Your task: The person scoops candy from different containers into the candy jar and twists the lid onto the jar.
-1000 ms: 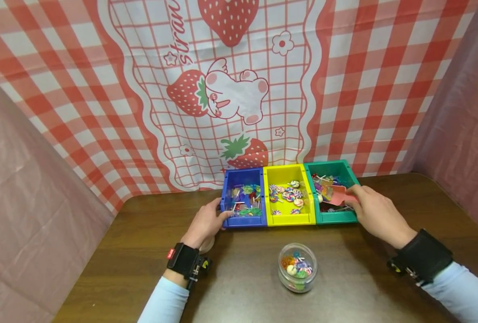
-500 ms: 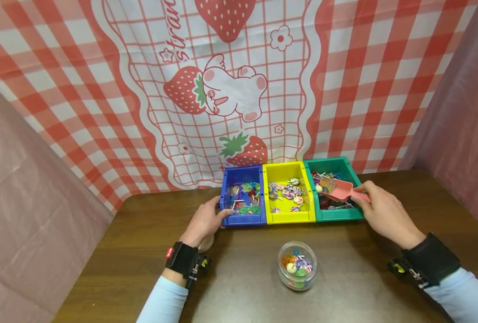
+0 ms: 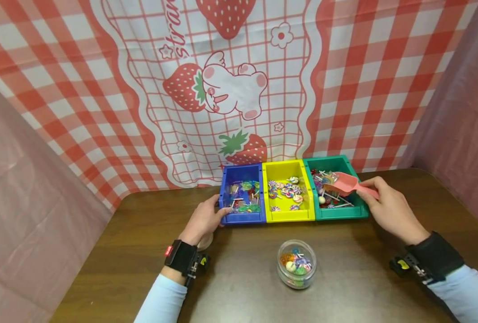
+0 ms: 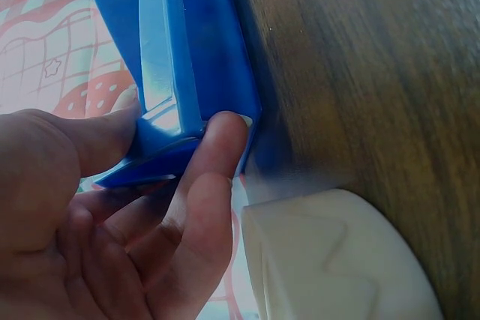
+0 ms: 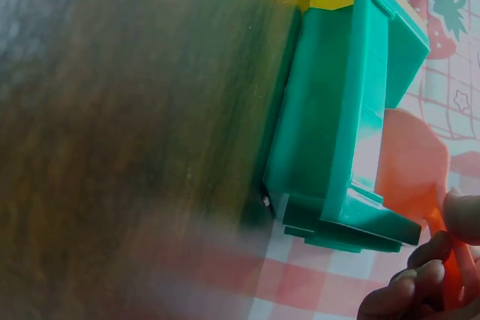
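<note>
My left hand (image 3: 200, 222) grips the front left corner of the blue bin (image 3: 245, 218). In the left wrist view the thumb (image 4: 112, 136) lies at the bin's rim and a fingertip (image 4: 227, 129) touches its outer side. With my right hand (image 3: 394, 211) I hold a pink scoop (image 3: 345, 183) by its handle, blade over the green bin (image 3: 340, 214). Wrapped candies and lollipops (image 3: 329, 197) lie in that bin around the blade's tip. The right wrist view shows the scoop's blade (image 5: 412, 162) behind the green wall, thumb and fingers round the handle.
Between the two bins sits a yellow bin (image 3: 290, 216) with swirl lollipops. A clear jar (image 3: 297, 280) holding mixed candies stands in front on the wooden table (image 3: 243, 287). Beside my left wrist lies a pale, smooth object (image 4: 337, 260). A checkered cloth (image 3: 364, 89) hangs behind the bins.
My right hand has drawn the scoop rightward and up from low among the green bin's candies. A white ball-shaped candy now lies outside the blade. My left hand stays on the blue bin.
</note>
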{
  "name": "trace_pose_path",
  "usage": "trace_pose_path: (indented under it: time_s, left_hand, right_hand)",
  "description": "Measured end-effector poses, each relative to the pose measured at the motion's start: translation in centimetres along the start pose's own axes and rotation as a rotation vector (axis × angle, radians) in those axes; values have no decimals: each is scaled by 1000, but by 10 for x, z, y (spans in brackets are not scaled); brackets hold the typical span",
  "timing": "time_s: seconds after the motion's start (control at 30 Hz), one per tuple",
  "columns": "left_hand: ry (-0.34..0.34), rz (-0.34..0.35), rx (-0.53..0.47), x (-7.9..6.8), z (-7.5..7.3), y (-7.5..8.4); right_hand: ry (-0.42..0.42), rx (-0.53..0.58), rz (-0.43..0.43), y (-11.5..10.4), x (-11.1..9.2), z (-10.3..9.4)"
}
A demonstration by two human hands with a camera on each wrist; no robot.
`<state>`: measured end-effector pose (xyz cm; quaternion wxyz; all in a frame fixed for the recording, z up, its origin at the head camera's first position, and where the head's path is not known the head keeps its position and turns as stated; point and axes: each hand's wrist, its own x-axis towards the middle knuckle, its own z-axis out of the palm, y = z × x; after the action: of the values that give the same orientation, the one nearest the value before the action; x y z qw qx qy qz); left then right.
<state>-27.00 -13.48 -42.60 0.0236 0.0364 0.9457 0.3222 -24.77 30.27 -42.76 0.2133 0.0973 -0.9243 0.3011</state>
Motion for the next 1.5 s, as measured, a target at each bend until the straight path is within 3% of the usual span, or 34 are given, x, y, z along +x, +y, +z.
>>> trace_pose_path:
  time_s: [0.33, 0.63, 1.0, 1.27, 1.5]
  left_hand:
    - [10, -11, 25, 1, -1, -1]
    - [7, -30, 20, 1, -3, 1]
    - [2, -17, 18, 1, -2, 1]
    - [11, -6, 25, 3, 0, 1]
    - [0, -11, 18, 3, 0, 0]
  right_hand:
    - [25, 167, 74, -6, 1, -6]
    - [46, 365, 7, -21, 2, -12]
    - [-30, 423, -83, -51, -8, -25]
    - [-181, 484, -228, -80, -21, -28]
    - [-408, 612, -333, -87, -30, -18]
